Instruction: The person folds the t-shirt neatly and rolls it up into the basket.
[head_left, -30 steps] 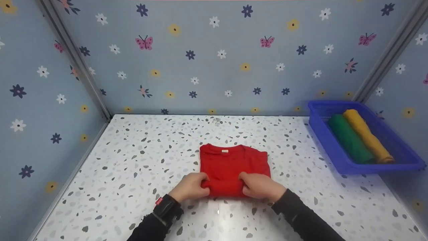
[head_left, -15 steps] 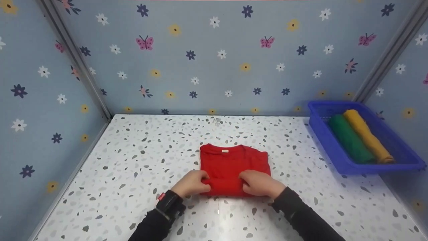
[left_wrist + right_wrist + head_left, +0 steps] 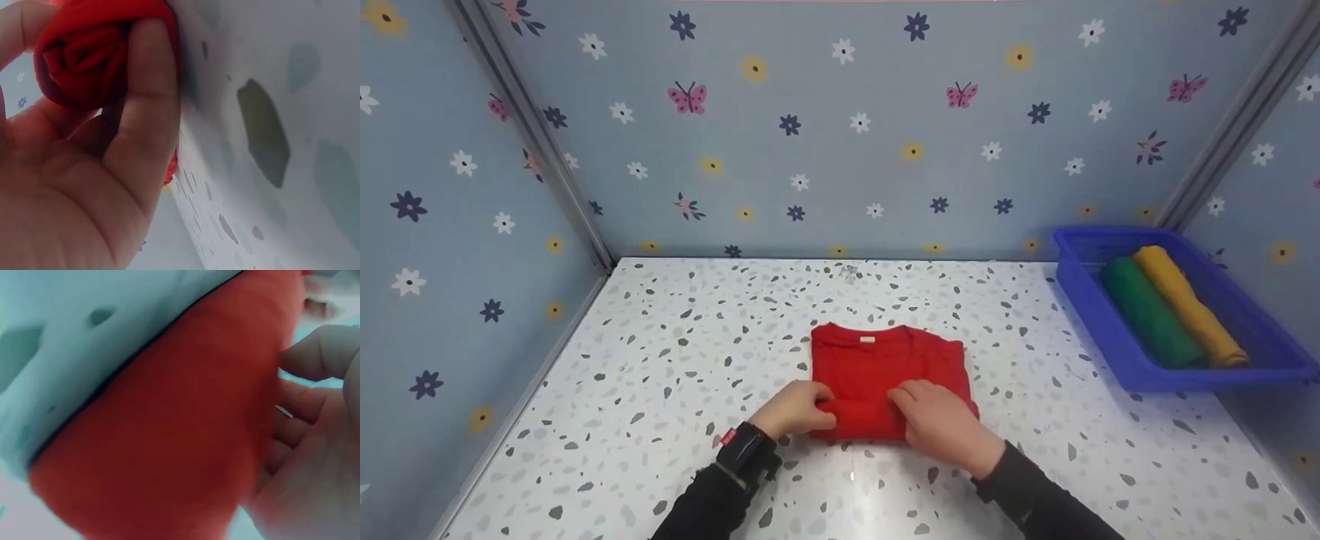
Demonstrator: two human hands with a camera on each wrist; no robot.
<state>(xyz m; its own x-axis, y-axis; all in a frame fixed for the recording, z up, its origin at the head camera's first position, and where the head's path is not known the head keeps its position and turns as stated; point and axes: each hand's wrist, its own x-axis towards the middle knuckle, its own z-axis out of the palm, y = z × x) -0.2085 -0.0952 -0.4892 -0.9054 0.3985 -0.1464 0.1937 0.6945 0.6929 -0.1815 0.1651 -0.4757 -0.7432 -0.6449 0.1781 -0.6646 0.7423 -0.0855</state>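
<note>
A folded red shirt (image 3: pixel 866 367) lies on the table, its neckline with a small white label at the far side. The near edge is rolled into a thick tube. My left hand (image 3: pixel 795 409) grips the tube's left end; in the left wrist view the spiral end of the roll (image 3: pixel 84 62) sits between thumb and fingers. My right hand (image 3: pixel 941 420) rests on the right part of the roll with fingers reaching over it. In the right wrist view the red roll (image 3: pixel 152 422) fills the middle, the fingers touching its side and their tips partly hidden.
A blue plastic basket (image 3: pixel 1091 315) stands at the right by the wall. Inside it lie a rolled green cloth (image 3: pixel 1151 311) and a rolled yellow cloth (image 3: pixel 1189 304). Flower-patterned walls (image 3: pixel 840 97) enclose the speckled table (image 3: pixel 682 367) at the back and sides.
My right hand has loosened from its pinch on the roll and laid its fingers further over the top. My left hand keeps hold, moved very slightly away from me.
</note>
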